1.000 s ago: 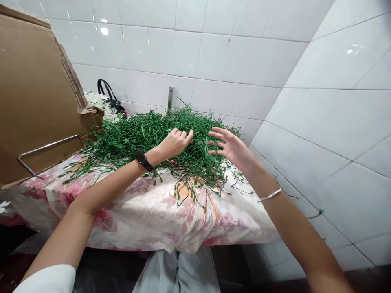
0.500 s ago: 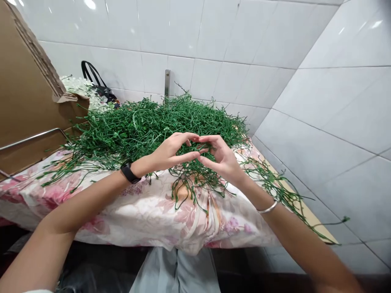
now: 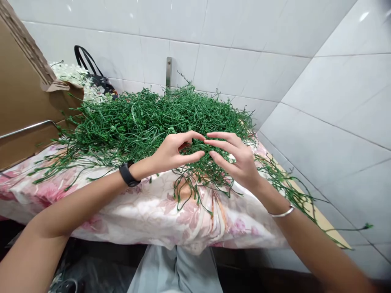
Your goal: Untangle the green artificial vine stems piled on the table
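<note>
Right hand [image 3: 241,160] eased outward from left hand [image 3: 171,152]; both grips half-open, visibly empty; green stems [image 3: 152,116] overhang tabletop [image 3: 320,215] edge.

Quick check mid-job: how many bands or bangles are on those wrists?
2: a black band just behind the left hand and a silver bangle behind the right hand. Neither wrist is covered, so none seems hidden.

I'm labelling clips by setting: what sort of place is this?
Probably a makeshift indoor work corner: a heap of green stems lies on a floral tablecloth, close against white tiled walls.
</note>
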Demonstrator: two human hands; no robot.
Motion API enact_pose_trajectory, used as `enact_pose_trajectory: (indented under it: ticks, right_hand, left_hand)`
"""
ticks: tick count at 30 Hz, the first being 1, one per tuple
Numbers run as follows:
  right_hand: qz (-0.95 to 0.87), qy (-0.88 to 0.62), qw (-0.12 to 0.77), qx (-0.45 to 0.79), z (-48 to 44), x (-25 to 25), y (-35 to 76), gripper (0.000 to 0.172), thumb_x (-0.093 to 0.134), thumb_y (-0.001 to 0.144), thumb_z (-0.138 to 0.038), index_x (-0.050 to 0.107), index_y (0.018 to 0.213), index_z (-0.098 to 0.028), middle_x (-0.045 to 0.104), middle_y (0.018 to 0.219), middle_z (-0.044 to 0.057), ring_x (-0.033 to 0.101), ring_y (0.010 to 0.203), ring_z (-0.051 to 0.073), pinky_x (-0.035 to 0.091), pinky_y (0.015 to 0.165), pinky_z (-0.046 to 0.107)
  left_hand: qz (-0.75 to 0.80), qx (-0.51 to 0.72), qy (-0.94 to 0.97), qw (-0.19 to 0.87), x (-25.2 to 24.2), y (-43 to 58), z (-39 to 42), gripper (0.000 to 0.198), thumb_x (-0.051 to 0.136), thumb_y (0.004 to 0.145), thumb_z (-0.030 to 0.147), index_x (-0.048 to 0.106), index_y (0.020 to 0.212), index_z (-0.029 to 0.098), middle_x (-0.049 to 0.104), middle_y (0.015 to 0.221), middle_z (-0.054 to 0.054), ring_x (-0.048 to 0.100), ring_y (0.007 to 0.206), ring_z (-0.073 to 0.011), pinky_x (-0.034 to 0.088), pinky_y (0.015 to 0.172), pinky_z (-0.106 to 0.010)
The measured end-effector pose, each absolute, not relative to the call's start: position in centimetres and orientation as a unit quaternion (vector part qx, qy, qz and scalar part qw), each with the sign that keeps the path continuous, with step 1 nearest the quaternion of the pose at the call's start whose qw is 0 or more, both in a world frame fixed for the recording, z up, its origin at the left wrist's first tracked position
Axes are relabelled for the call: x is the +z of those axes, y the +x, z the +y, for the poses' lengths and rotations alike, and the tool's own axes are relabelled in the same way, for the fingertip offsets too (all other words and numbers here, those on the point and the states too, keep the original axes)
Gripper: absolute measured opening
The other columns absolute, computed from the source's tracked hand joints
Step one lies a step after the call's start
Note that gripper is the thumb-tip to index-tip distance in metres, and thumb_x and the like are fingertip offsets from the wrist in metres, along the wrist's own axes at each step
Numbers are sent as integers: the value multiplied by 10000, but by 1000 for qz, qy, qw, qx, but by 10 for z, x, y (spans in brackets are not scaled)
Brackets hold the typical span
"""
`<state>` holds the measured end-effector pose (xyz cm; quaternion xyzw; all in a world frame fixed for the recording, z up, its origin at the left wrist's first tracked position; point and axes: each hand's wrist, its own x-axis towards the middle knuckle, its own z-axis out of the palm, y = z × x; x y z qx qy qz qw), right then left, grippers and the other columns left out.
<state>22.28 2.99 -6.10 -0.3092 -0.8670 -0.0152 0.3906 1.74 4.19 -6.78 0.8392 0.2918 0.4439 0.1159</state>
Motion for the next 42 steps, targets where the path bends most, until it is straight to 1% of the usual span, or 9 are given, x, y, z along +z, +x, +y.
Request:
enact_pose_trajectory:
  ticks: [8, 12, 15, 21, 26, 28, 31, 35, 42]
  right_hand:
    - [-882, -309, 347, -79, 30, -68, 219, 258, 467, 860, -254, 544, 1088, -347, 634, 1053, -8, 563, 1002, 186, 307, 972, 446]
    - [-855, -318, 368, -180, 27, -75, 216, 206, 438, 874, -224, 542, 1014, -334, 635, 1057, -18, 531, 1060, 193, 233, 977, 459]
    - [-838, -326, 390, -201, 25, -77, 215, 157, 444, 870, -213, 550, 951, -296, 628, 1022, 7, 526, 1030, 198, 283, 900, 428]
    - [-837, -328, 423, -119, 25, -75, 214, 166, 423, 882, -190, 576, 927, -235, 587, 783, 18, 530, 802, 159, 326, 777, 363]
    - [-837, -317, 444, 32, 22, -77, 214, 221, 432, 881, -219, 536, 1075, -243, 560, 750, 1, 496, 700, 133, 367, 691, 305]
    - [-833, -321, 443, 78, 22, -78, 215, 207, 421, 886, -226, 546, 1050, -245, 548, 728, -7, 498, 681, 125, 371, 676, 293]
    - [-841, -316, 433, 74, 22, -78, 215, 188, 403, 886, -207, 583, 935, -230, 554, 725, -7, 495, 679, 119, 369, 676, 290]
    - [-867, -277, 414, -21, 25, -76, 215, 124, 530, 817, -212, 573, 934, -210, 515, 649, -17, 460, 648, 124, 363, 669, 297]
    - [-861, -200, 389, -258, 34, -82, 220, 296, 565, 799, -154, 532, 1066, -278, 487, 629, -25, 421, 635, 126, 319, 634, 290]
  left_hand:
    - [310, 456, 831, 74, -79, 18, 43, 250, 534, 807, 427, 620, 913, 216, 590, 672, 13, 425, 517, -81, 364, 581, -226]
    - [297, 459, 834, 76, -83, 19, 42, 229, 518, 826, 383, 631, 927, 212, 656, 823, -14, 520, 633, -99, 392, 656, -237]
    - [281, 451, 843, 86, -83, 20, 37, 254, 482, 853, 362, 626, 961, 184, 639, 843, -32, 543, 725, -115, 392, 685, -238]
    - [280, 451, 846, 44, -85, 24, 32, 226, 494, 851, 308, 610, 943, 139, 546, 784, -26, 487, 698, -107, 382, 670, -238]
    - [300, 447, 841, 48, -89, 25, 33, 206, 454, 868, 280, 585, 936, 136, 581, 797, -23, 502, 707, -101, 377, 677, -237]
    - [314, 449, 835, 56, -91, 25, 32, 196, 470, 856, 286, 584, 933, 147, 588, 770, -11, 499, 685, -98, 373, 668, -237]
    - [325, 446, 827, 108, -90, 26, 31, 194, 499, 836, 298, 589, 916, 146, 570, 718, 2, 480, 656, -95, 363, 641, -232]
    - [312, 436, 807, 246, -85, 26, 29, 195, 486, 838, 298, 576, 822, 126, 525, 681, 12, 435, 615, -76, 338, 580, -216]
    - [289, 425, 762, 394, -81, 25, 30, 176, 524, 801, 272, 597, 728, 130, 556, 669, 14, 468, 628, -71, 379, 596, -201]
